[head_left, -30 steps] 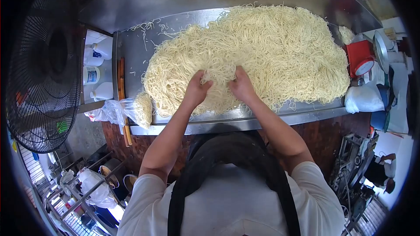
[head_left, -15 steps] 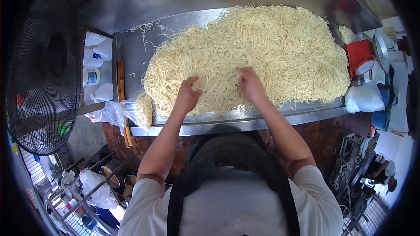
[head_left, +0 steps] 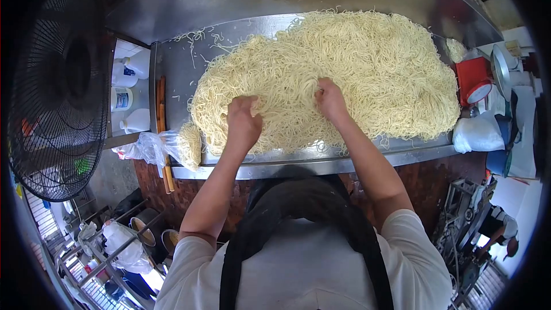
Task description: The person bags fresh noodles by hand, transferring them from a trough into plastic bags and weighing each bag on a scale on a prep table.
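A wide heap of pale yellow noodles (head_left: 379,74) covers much of the metal worktable (head_left: 172,66). On the near left part of the heap is my left hand (head_left: 243,123), its back up and its fingers curled into strands. My right hand (head_left: 332,102) lies further right and a little deeper into the heap, fingers closed round some noodles. Between the two hands the loose strands look slightly smeared by motion. The fingertips of both hands are partly hidden.
A clear bag of noodles (head_left: 188,146) sits at the front left corner, near wooden rods (head_left: 161,106). A large fan (head_left: 57,86) stands left. On the right are a red scale (head_left: 473,77) and a white plastic bag (head_left: 479,132). Another person (head_left: 498,232) is far right.
My left hand has turned its back up, and its fingers have gone from spread to curled into the noodles. My right hand has moved slightly away from me.
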Available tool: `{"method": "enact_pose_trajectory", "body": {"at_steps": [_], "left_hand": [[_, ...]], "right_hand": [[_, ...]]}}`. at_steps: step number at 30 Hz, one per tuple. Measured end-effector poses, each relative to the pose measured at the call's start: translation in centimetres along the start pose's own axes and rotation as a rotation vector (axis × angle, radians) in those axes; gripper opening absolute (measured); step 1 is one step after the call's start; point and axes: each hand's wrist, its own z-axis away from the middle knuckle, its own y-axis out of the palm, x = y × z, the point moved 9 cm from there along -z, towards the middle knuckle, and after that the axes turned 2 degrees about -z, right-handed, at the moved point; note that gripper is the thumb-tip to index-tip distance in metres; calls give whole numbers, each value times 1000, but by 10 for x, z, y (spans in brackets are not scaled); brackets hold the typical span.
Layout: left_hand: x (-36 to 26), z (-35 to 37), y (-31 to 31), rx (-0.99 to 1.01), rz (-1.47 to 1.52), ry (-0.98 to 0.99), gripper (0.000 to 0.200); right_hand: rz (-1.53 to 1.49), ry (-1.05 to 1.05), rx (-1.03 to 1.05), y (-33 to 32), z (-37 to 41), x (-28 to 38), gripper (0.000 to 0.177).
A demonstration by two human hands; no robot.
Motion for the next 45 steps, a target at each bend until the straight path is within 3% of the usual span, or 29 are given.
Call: {"method": "enact_pose_trajectory", "body": {"at_steps": [3, 6, 9, 10, 12, 13, 16, 19, 22, 25, 28, 29, 33, 37, 43, 45], "left_hand": [[-48, -7, -13, -97, 116, 152, 50], [-48, -22, 18, 151, 605, -37, 48], [-26, -33, 11, 189, 794, -196, 24], [-26, -35, 5, 204, 858, -255, 17], [-33, -42, -38, 57, 1024, -177, 12], [-37, -42, -59, 4, 1039, -207, 12], [-39, -47, -81, 25, 907, -166, 17], [-37, -45, -67, 30, 206, -48, 20], [-47, -32, -37, 278, 289, -158, 23], [-42, -26, -22, 329, 858, -315, 23], [-50, -17, -17, 373, 1354, -422, 26], [-54, -14, -15, 404, 1485, -462, 28], [-48, -1, -8, 415, 1351, -329, 26], [-36, 6, 8, 297, 1174, -434, 13], [-48, 0, 2, 452, 897, -301, 11], [-42, -3, -7, 388, 840, -274, 9]], "right_hand": [[-331, 205, 354, 35, -2, 40, 16], [-526, 200, 550, 21, -4, 118, 18], [-888, 195, 331, -6, -7, 125, 14], [-805, 186, 323, -11, -5, 116, 17], [-645, 172, 315, -24, 4, 89, 24], [-417, 230, 429, -27, 4, 78, 26], [-350, 476, 281, -39, 6, 41, 26], [-548, 412, 393, -29, 8, 68, 30], [-741, 64, 325, -45, 2, 131, 43], [-828, 37, 399, -59, -7, 139, 53], [-587, 365, 311, -53, -13, 73, 52], [-111, 313, 187, -61, -11, 58, 54], [-58, 60, 287, -34, 21, 79, 46], [-332, 44, 420, 0, 39, 124, 30], [-416, 86, 337, -3, 31, 138, 17], [-464, 66, 365, -5, 29, 140, 16]]}}
